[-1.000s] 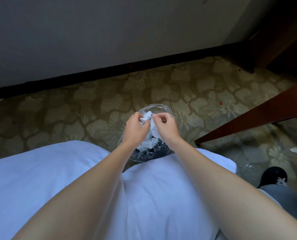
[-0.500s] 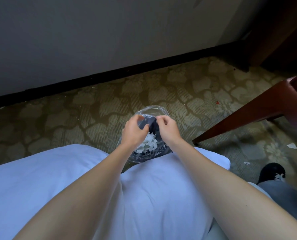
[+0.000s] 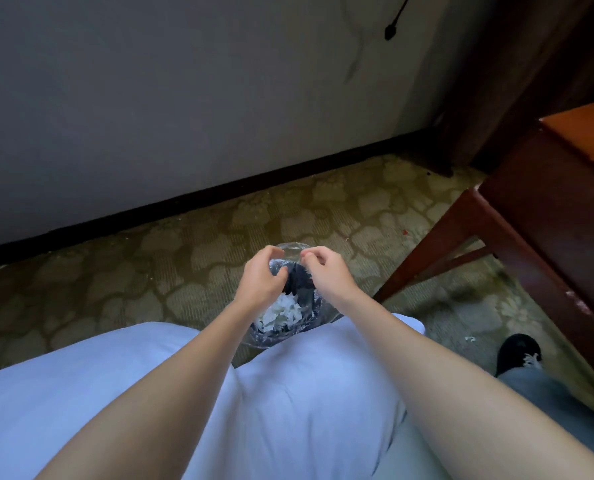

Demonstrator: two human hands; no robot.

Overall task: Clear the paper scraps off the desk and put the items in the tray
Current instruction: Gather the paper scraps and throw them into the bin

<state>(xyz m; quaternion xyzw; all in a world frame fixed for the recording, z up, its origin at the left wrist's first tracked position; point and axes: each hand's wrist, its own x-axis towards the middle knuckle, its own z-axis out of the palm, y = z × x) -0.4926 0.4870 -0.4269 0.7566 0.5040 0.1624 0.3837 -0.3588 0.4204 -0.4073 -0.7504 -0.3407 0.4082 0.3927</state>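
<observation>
2 curled grips, left hand (image 3: 261, 280) and right hand (image 3: 327, 273), above paper scraps (image 3: 281, 313); cannot tell if holding.

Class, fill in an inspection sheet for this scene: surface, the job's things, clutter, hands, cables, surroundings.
Surface: patterned carpet; only a corner of the wooden desk shows, at right.
Job's things: white paper scraps lie inside the clear-lined bin; no tray in view.
Clutter: one small paper bit on the carpet, near a black shoe.
Hands: left hand and right hand are over the bin with fingers curled. No scrap is seen in either. Whether the right pinches the liner cannot be told.
Cables: a black cable with a plug hangs against the wall.
Surroundings: grey wall, dark skirting board.
</observation>
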